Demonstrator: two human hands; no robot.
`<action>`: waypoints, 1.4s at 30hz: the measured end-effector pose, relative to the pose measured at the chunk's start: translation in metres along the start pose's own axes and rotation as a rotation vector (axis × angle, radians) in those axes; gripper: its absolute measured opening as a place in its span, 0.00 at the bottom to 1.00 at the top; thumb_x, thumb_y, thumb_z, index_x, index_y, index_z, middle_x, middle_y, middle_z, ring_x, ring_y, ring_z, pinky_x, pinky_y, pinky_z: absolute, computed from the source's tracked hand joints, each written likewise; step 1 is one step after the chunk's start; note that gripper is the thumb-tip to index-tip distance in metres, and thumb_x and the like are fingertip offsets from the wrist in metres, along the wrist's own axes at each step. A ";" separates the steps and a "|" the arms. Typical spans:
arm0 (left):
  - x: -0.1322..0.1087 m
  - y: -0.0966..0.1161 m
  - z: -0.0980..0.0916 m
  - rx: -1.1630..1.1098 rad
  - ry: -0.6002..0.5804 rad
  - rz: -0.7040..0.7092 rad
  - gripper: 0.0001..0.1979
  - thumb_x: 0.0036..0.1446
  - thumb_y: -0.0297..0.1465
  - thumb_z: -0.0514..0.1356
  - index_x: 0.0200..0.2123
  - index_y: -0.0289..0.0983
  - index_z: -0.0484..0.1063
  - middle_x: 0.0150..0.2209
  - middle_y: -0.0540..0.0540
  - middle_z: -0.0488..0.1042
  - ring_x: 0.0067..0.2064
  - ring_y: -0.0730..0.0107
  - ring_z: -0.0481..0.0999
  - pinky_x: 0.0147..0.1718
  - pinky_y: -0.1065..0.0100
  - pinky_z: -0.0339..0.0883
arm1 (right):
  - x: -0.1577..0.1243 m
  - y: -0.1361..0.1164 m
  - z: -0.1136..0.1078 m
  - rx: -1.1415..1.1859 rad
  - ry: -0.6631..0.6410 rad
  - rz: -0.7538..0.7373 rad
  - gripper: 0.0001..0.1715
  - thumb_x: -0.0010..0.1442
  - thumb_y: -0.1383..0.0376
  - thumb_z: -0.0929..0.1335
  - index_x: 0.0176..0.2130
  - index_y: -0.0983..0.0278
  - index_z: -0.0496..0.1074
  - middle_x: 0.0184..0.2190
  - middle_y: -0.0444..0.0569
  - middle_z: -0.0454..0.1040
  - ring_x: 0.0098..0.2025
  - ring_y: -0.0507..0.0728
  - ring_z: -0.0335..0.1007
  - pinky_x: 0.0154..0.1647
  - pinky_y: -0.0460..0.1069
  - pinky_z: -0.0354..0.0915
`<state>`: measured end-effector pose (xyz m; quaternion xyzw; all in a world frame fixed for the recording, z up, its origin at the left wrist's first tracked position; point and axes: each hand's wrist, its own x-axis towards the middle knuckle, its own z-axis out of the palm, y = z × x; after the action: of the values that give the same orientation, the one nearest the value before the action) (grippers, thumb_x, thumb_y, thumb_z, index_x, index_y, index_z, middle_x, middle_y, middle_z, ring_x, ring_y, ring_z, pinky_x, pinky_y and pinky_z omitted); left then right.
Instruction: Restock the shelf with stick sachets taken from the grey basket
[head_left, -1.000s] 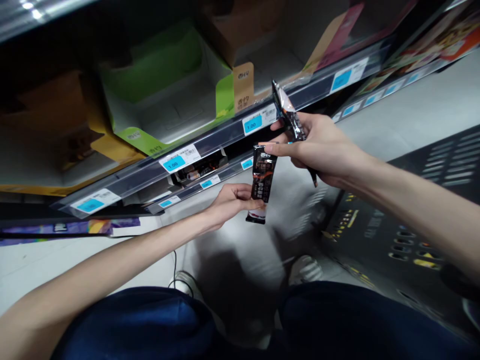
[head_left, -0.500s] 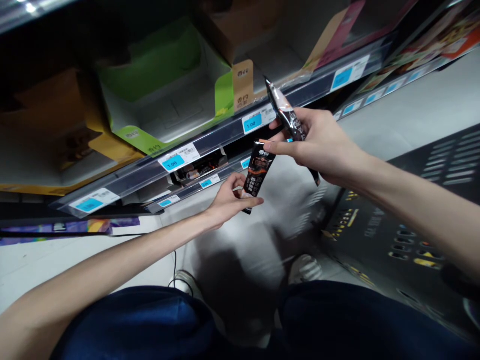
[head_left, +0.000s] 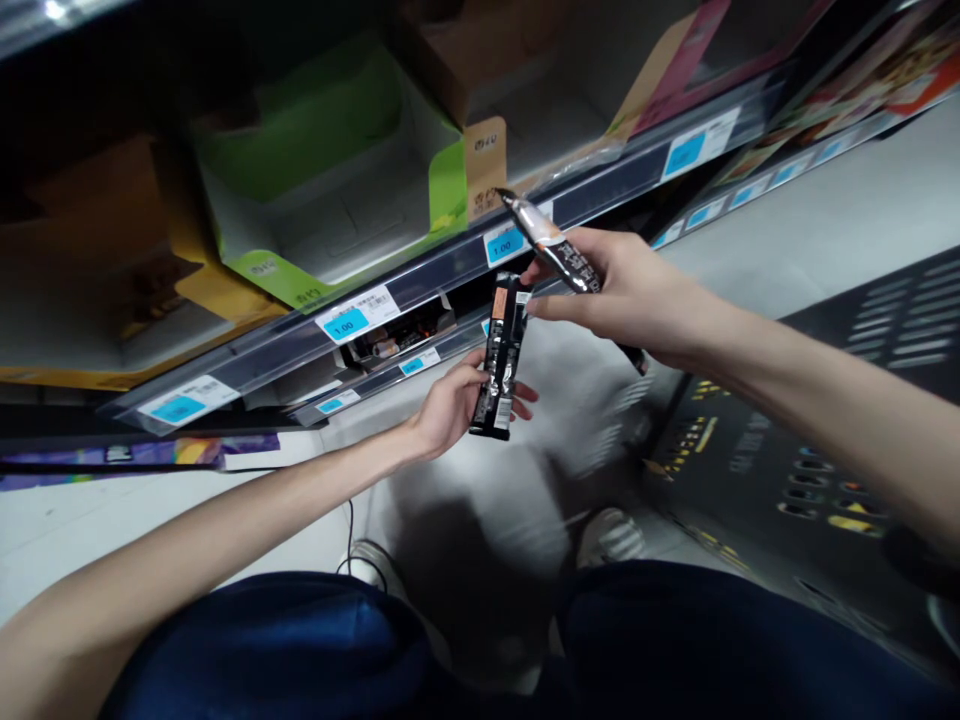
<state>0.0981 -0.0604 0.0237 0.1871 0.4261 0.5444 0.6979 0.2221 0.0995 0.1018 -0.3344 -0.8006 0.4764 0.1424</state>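
My left hand holds a slim black snack packet from below, its back seam and small white label turned up. The thumb and fingertips of my right hand touch that packet's upper end. Tucked in the same right hand is another black packet with a pale, orange-marked end, pointing up and left toward the shelf. Its lower tip shows below my palm. Both packets are in front of the shelf edge, above the floor.
A green-edged display box, a tan box and a yellow-edged box sit on the shelf. Price tags line its front. Dark packets lie on the lower shelf. A black crate stands on the floor at the right.
The packet in my left hand has been turned from its printed front to its seamed back, and my left fingers have shifted around it. The right hand's packet has tilted further left.
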 end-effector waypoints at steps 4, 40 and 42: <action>-0.001 -0.002 0.000 -0.012 -0.007 0.012 0.12 0.55 0.36 0.52 0.42 0.39 0.59 0.25 0.49 0.75 0.24 0.68 0.72 0.28 0.66 0.63 | 0.004 0.008 0.001 -0.192 0.008 -0.062 0.14 0.46 0.64 0.76 0.34 0.59 0.73 0.30 0.47 0.73 0.36 0.61 0.70 0.34 0.54 0.65; -0.002 0.038 -0.078 1.637 0.202 0.214 0.27 0.67 0.45 0.45 0.63 0.41 0.61 0.53 0.40 0.68 0.54 0.55 0.68 0.55 0.57 0.60 | 0.008 0.005 -0.010 -0.182 0.013 -0.088 0.14 0.43 0.68 0.76 0.33 0.61 0.72 0.27 0.48 0.71 0.37 0.63 0.70 0.38 0.56 0.67; -0.006 0.045 -0.084 1.878 0.235 0.141 0.27 0.66 0.45 0.44 0.63 0.42 0.61 0.53 0.38 0.67 0.51 0.52 0.70 0.51 0.55 0.63 | 0.007 0.004 -0.011 -0.189 0.013 -0.094 0.13 0.44 0.68 0.75 0.31 0.61 0.72 0.27 0.48 0.71 0.36 0.63 0.70 0.39 0.57 0.66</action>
<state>0.0038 -0.0675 0.0111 0.6411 0.7451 0.0353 0.1804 0.2246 0.1132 0.1033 -0.3117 -0.8558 0.3893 0.1375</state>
